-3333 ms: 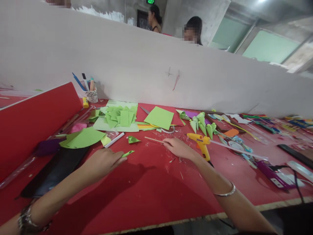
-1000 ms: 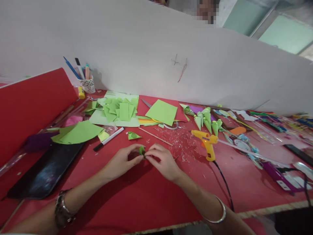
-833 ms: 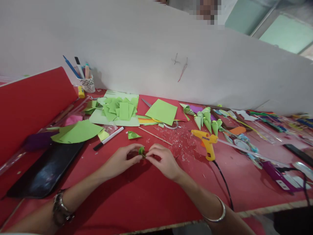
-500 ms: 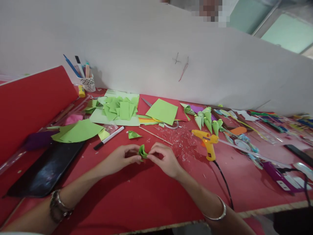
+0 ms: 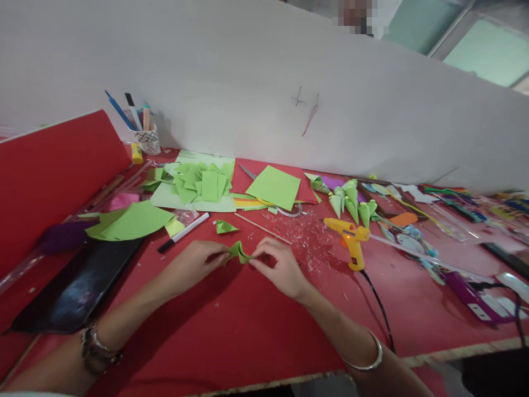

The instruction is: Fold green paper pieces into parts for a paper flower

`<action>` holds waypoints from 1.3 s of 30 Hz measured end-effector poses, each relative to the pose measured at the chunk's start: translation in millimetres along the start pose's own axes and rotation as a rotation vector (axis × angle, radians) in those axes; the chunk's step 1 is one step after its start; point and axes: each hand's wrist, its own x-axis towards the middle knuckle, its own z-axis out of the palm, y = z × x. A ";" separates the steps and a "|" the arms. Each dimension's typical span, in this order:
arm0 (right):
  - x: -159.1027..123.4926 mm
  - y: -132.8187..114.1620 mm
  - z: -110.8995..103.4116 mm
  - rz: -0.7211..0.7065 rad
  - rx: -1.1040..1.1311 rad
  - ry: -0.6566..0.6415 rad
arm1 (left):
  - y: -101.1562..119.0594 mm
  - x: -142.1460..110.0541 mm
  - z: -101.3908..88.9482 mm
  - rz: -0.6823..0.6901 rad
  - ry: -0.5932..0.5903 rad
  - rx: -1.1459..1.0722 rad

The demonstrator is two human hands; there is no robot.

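Note:
A small curled strip of green paper (image 5: 240, 252) is stretched between my two hands, just above the red table (image 5: 248, 331). My left hand (image 5: 196, 264) pinches its left end, and my right hand (image 5: 281, 267) pinches its right end. The strip bends in a wavy curve between them. Just beyond my hands lie a folded green paper piece (image 5: 225, 226) and a thin wooden stick (image 5: 263, 228). To the right stands a yellow hot glue gun (image 5: 349, 237) with its small light glowing orange.
Green paper squares (image 5: 210, 186) lie piled at the back, beside a larger green sheet (image 5: 275, 187) over scissors (image 5: 248, 172). Several green paper cones (image 5: 351, 204) sit right of them. A marker (image 5: 184, 232), a black phone-like slab (image 5: 78, 292) and a purple power strip (image 5: 475, 298) lie around.
The stick went from my right hand to the table. Both hands came together on the green paper, and its tight curl has since been pulled open as my left hand drew leftward.

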 end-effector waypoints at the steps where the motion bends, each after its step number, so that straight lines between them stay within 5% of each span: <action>1: -0.1 0.2 0.1 0.001 -0.004 -0.001 | -1.6 0.2 0.0 0.017 -0.028 0.050; 12: -2.7 6.2 4.2 -0.004 -0.117 -0.105 | -1.6 -2.0 4.5 0.147 -0.007 0.392; 19: -1.8 2.6 3.4 -0.024 -0.055 -0.151 | 0.7 -2.4 6.5 0.366 -0.146 0.252; 24: -1.2 3.5 3.7 0.000 0.011 -0.152 | 4.9 -4.4 4.7 0.318 -0.112 0.169; 30: -2.7 5.5 3.3 -0.033 -0.029 -0.102 | -1.7 0.4 3.9 0.196 0.000 0.370; 39: -3.5 4.2 1.1 -0.059 -0.224 -0.199 | 2.9 -1.0 0.7 0.190 -0.045 0.489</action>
